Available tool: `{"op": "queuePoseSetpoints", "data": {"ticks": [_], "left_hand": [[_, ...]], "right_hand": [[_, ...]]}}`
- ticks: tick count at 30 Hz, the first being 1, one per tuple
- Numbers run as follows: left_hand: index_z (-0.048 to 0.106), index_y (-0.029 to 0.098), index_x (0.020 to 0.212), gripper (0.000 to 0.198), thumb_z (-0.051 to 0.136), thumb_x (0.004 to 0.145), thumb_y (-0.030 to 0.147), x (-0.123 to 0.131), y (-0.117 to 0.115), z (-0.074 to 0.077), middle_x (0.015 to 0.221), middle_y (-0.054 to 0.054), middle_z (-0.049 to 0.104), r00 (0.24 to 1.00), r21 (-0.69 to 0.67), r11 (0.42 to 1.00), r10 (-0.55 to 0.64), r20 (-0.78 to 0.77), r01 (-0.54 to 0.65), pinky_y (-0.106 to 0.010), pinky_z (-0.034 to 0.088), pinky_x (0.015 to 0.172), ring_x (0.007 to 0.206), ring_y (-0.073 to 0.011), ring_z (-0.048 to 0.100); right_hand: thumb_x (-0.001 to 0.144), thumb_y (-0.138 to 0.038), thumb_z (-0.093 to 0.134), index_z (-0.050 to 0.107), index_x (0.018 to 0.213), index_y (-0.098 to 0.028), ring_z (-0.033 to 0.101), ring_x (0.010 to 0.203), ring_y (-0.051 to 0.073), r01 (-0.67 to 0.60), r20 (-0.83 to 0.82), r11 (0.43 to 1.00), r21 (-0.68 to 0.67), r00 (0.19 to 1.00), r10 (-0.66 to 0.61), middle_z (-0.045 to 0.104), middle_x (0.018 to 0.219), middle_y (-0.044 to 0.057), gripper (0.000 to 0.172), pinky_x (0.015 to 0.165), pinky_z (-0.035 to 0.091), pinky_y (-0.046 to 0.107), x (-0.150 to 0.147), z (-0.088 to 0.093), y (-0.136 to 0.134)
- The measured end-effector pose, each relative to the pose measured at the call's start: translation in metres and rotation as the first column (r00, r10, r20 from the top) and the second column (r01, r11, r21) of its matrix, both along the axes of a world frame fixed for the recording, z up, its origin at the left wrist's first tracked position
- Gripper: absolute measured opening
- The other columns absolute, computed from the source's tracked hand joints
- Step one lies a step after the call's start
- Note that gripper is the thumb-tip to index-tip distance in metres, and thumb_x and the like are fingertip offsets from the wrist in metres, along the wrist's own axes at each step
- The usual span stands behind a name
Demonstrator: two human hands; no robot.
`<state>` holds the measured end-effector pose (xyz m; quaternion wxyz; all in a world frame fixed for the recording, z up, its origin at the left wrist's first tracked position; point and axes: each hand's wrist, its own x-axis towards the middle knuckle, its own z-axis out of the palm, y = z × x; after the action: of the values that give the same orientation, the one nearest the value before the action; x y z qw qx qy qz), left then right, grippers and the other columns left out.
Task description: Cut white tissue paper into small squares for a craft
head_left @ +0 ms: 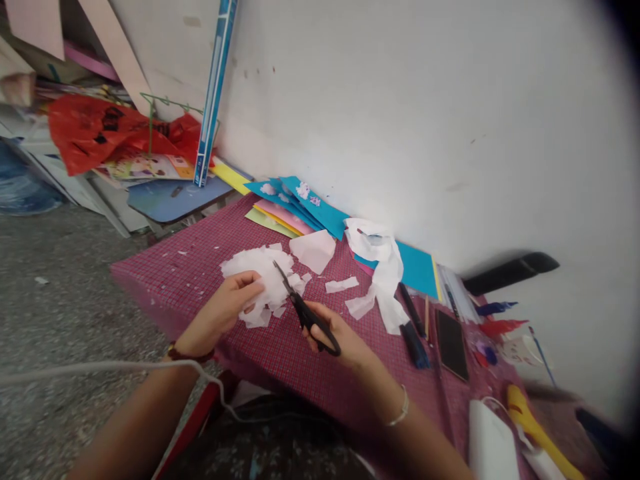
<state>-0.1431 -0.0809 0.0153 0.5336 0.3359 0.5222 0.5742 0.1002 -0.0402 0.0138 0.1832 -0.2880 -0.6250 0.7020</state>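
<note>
My right hand [333,333] grips a pair of black scissors [300,307] by the handles, with the blades pointing up and left over a pile of white paper pieces [260,263]. My left hand [233,303] is closed in a pinch at the near left edge of that pile. It seems to hold a piece of white paper, though its edges blend into the pile behind. A larger white sheet [313,250] lies just beyond the scissors, and a small white strip [342,285] rests to their right.
Blue sheets with white and lilac bits [310,207] lie by the wall. Right of them are a crumpled white paper length [387,267], a dark phone [451,343] and a blue-tipped brush [415,347]. A white cable [125,365] crosses my left forearm. The checked tablecloth [280,363] covers the table.
</note>
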Motion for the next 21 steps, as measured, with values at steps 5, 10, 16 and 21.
{"op": "queuePoseSetpoints", "data": {"ticks": [5,10,16,21], "left_hand": [[0.058,0.017,0.062,0.024,0.077,0.062,0.033,-0.005,0.0,0.004,0.054,0.006,0.048,0.988,0.023,0.989,0.145,0.045,-0.146,-0.019,0.032,0.045,0.045,-0.0059,0.04],[0.059,0.017,0.064,0.025,0.077,0.064,0.034,-0.006,0.004,0.003,0.054,0.006,0.049,0.979,0.071,0.978,0.188,0.084,-0.194,-0.02,0.032,0.045,0.044,-0.0066,0.04],[0.056,0.017,0.06,0.026,0.073,0.069,0.034,0.002,0.004,-0.004,0.052,0.005,0.046,0.998,0.08,0.995,0.061,0.011,-0.062,-0.02,0.029,0.045,0.046,-0.0072,0.039],[0.058,0.018,0.061,0.025,0.072,0.07,0.036,0.004,0.003,-0.002,0.051,0.005,0.046,0.999,0.076,0.997,0.036,-0.016,-0.034,-0.02,0.028,0.046,0.045,-0.0073,0.037]], "right_hand": [[0.079,-0.074,0.065,0.055,0.124,-0.02,0.053,0.078,0.015,-0.11,0.021,0.993,0.052,0.994,0.109,0.058,0.092,0.004,0.07,0.072,0.043,0.03,0.01,0.009,0.001],[0.077,-0.073,0.068,0.051,0.127,-0.021,0.052,0.081,0.015,-0.168,0.08,0.986,-0.009,0.983,0.168,0.056,0.095,0.004,0.074,0.074,0.044,0.031,0.015,0.008,-0.002],[0.078,-0.072,0.067,0.055,0.123,-0.02,0.05,0.074,0.014,-0.162,0.06,0.987,0.02,0.985,0.16,0.055,0.09,0.002,0.07,0.067,0.042,0.029,0.004,0.012,-0.002],[0.078,-0.073,0.067,0.054,0.125,-0.02,0.047,0.064,0.011,-0.126,0.044,0.991,0.034,0.991,0.125,0.052,0.084,0.0,0.072,0.058,0.037,0.026,-0.001,0.006,0.0]]}}
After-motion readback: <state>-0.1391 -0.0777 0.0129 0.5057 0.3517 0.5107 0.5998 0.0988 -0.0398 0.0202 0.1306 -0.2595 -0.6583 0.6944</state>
